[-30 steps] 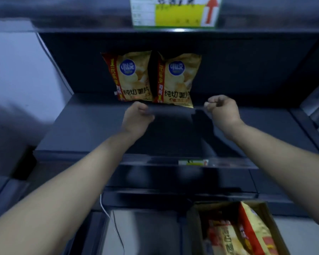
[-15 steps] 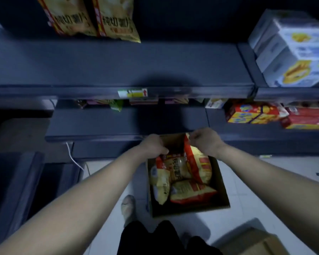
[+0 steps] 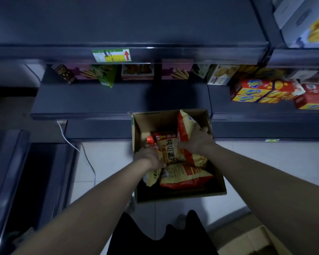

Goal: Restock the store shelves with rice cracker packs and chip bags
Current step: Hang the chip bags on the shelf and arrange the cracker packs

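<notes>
An open cardboard box stands on the white floor below the shelves and holds several yellow-and-red chip bags. My left hand grips the left edge of a chip bag lying face up in the middle. My right hand is curled round an upright chip bag at the box's right side. Another bag lies flat nearer me. The dark grey upper shelf shows bare here.
The lower shelf carries biscuit-stick boxes at the back and red-and-yellow cracker boxes to the right. White cartons fill the upper right. A second cardboard box sits bottom right; a white cable trails left.
A second ago both hands were up at the shelf by two standing chip bags. My view has dropped to the floor, and both hands now hold bags inside the box.
</notes>
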